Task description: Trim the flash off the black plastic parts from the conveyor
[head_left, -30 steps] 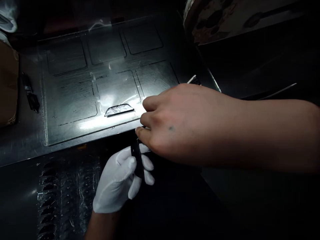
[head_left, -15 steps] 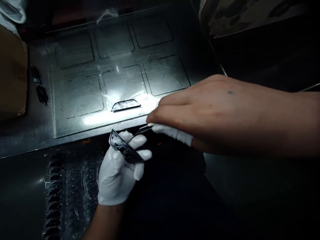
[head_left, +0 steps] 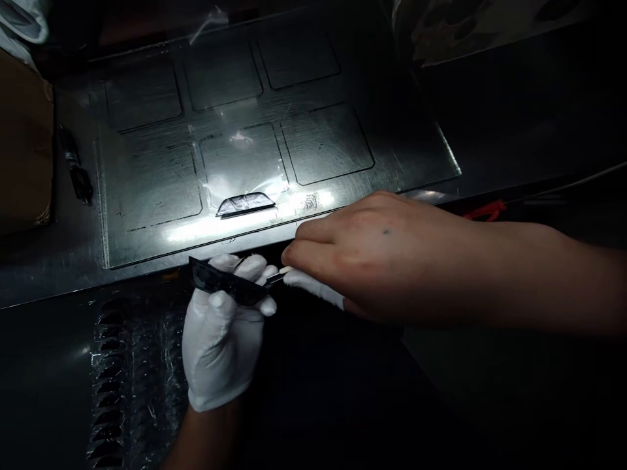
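My left hand (head_left: 220,346), in a white glove, grips a black trapezoid-shaped plastic part (head_left: 228,284) between thumb and fingers below the table's front edge. Closed round a slim knife-like tool (head_left: 274,279) is my right hand (head_left: 362,251), which is bare on the back with white covering on a finger. The tool's narrow end meets the right end of the black part; its very tip is hidden. On the table mat lies a second part (head_left: 245,204) of similar shape, with a shiny face.
A clear mat (head_left: 147,238) with rounded outlines covers the metal table. At the left are a black marker (head_left: 76,166) and a cardboard box (head_left: 24,143). Several dark parts sit in a clear plastic tray (head_left: 142,391) at lower left. Something red (head_left: 484,211) lies beyond my right wrist.
My left hand has moved slightly left and tilted the black part flatter, its inner side now in shadow. My right hand has shifted down and left with the tool.
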`<state>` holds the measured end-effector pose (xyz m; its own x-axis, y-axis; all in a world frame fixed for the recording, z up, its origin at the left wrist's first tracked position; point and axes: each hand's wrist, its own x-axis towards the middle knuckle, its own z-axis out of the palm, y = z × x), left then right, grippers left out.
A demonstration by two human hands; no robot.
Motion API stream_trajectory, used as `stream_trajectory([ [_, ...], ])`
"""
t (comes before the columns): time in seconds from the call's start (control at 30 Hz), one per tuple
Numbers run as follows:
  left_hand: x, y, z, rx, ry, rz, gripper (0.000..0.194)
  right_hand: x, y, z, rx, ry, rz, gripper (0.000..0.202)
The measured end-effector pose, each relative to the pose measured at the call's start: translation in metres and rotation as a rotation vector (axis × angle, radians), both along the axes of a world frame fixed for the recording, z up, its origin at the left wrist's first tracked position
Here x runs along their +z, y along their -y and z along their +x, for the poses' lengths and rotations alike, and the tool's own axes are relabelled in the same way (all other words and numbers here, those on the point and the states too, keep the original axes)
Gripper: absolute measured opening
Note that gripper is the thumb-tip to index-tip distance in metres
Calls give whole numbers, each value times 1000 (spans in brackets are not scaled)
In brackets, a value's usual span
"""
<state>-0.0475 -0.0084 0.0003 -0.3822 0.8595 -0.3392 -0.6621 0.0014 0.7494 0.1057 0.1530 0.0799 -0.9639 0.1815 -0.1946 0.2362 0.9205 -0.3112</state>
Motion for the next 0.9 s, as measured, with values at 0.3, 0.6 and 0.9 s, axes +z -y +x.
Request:
stream_trajectory([
  [0.3, 1, 0, -1, 1, -32, -22, 24, 0, 4, -2, 46, 22, 68, 18],
  [0.6, -1, 1, -1, 15, -27, -28, 22, -2, 6, -1, 38, 16, 67, 21],
  [0.9, 3, -2, 6, 82, -108, -67, 20, 2, 14, -4, -8, 13, 48, 23],
])
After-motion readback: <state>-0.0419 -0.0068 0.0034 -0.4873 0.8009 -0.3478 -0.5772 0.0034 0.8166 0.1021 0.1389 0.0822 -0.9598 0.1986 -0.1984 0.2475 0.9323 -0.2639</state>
